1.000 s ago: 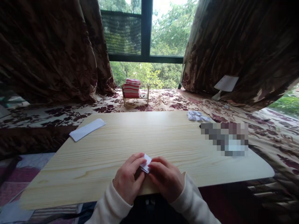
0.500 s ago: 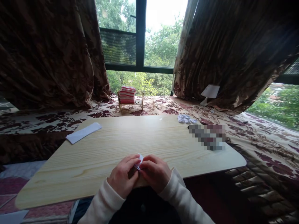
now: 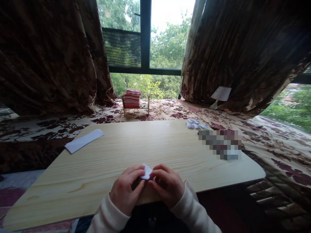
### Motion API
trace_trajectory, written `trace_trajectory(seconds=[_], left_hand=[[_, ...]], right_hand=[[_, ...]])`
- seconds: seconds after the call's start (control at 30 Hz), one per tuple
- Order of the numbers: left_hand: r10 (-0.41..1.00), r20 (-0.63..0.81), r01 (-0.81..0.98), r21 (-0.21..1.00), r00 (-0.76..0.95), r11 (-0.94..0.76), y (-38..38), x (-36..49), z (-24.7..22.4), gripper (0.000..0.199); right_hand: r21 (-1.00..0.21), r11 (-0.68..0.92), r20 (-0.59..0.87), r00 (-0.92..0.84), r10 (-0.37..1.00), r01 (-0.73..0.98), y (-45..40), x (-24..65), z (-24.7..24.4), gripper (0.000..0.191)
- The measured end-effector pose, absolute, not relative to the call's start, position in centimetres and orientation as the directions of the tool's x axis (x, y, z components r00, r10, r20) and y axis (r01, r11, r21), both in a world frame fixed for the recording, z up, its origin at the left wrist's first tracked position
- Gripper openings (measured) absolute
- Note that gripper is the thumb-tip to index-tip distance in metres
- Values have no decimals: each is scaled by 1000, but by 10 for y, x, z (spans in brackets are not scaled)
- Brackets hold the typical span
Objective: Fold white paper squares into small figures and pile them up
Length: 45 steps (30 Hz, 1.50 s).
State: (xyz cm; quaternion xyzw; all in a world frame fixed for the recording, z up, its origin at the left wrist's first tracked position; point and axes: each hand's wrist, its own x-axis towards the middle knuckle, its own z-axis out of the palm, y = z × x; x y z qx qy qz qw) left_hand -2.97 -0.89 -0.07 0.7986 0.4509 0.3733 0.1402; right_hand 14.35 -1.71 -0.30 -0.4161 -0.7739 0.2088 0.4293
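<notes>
A small folded piece of white paper sits between my two hands, just above the near edge of the wooden table. My left hand pinches its left side, thumb below and fingers on top. At the paper's right edge, my right hand has its fingers bent and closed on it. Parts of the paper are hidden behind the fingertips.
A white paper strip stack lies on the table's left. Folded white paper pieces are heaped at the far right, near a pixelated patch. Beyond stand a small wooden rack with striped pink cloths and a white lamp.
The fingers have shifted on the paper, and more of its white face now shows between them. My right hand has moved slightly right. The camera view has moved a little.
</notes>
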Motion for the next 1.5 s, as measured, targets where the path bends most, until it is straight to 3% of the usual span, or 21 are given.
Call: trace_trajectory(seconds=[0.17,0.63,0.8,1.03,1.3,1.5], left_hand=[[827,466,612,566,315,-552,-11,-30,-1,20],[829,403,588,585,388,-559,-14,-37,-7,26],[823,402,585,579,402,-568,-16,-38,-2,26],[812,410,540,608,415,-582,-13,-37,2,25],[916,325,386,834,236,-395,-11,-33,12,26],[953,266,226,929,148,-294,-12,-23,17,17]], right_hand=[[-691,585,489,-321,811,425,-17,145,-4,17],[-490,640,522,-388,759,592,-15,138,-5,14],[-479,642,511,-404,759,599,-16,137,-4,15],[-567,598,459,-386,800,566,-10,136,-1,11],[-784,482,411,-254,876,392,4,139,21,12],[-834,453,385,-256,887,314,2,137,26,12]])
